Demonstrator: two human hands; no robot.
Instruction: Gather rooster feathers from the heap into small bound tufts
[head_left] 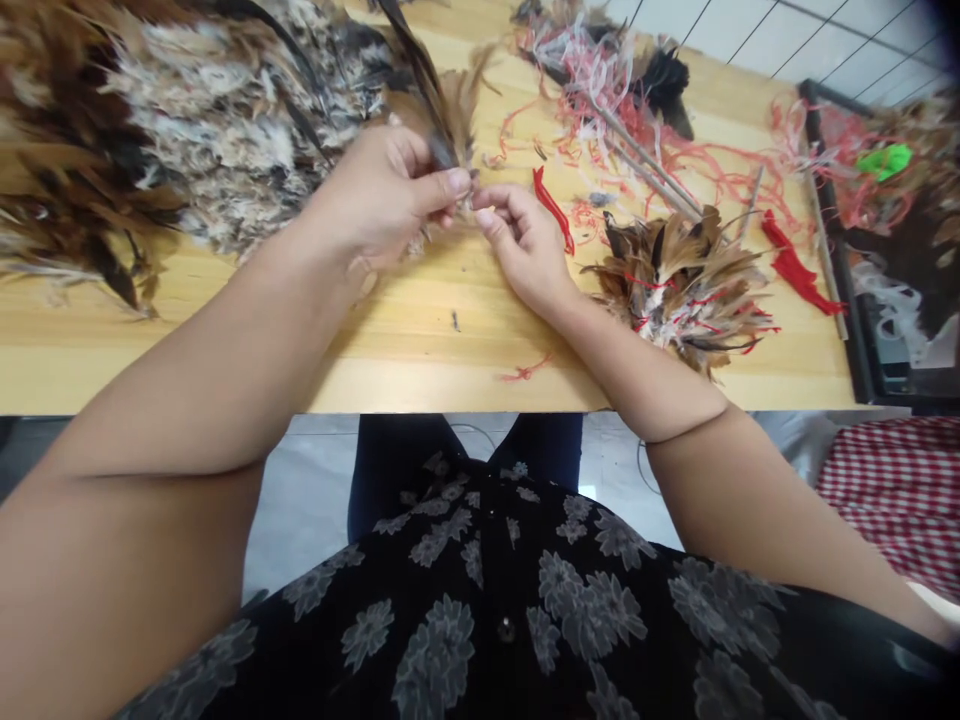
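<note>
My left hand [401, 185] pinches a small bunch of brown and dark feathers [454, 110], their tips pointing up and away from me. Close beside it, my right hand [525, 235] has its thumb and forefinger pressed together near the base of the bunch; whatever lies between those fingertips is too small to make out. To the left spreads a large heap of feathers with pale, fluffy bases [217, 120]. Right of my right forearm lies a pile of brown feather bunches tied with red thread [682, 285].
Red strips [553, 210] lie beyond my right hand, with another red bundle [799, 265] farther right. Tangled pink and white strings [577, 70] and thin sticks [649, 165] lie at the back. A black-rimmed tray [832, 240] stands at the table's right end.
</note>
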